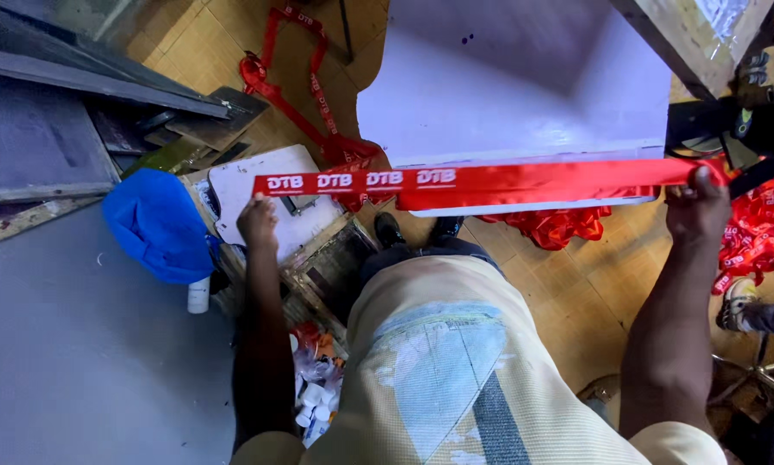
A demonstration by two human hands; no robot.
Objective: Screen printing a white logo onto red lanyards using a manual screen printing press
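Red printed ribbon stretched taut along white board front edge; left hand and right hand pinch its ends; fingertips hidden behind ribbon; tiled floor open below

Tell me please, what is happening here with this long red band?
A person stands over a white table and holds a red ribbon stretched flat between both hands along its near edge. The left hand pinches the end with white printed letters; the right hand grips the other end near a wooden frame. More red ribbon lies in heaps on the wooden floor. A blue cloth lies at the left.
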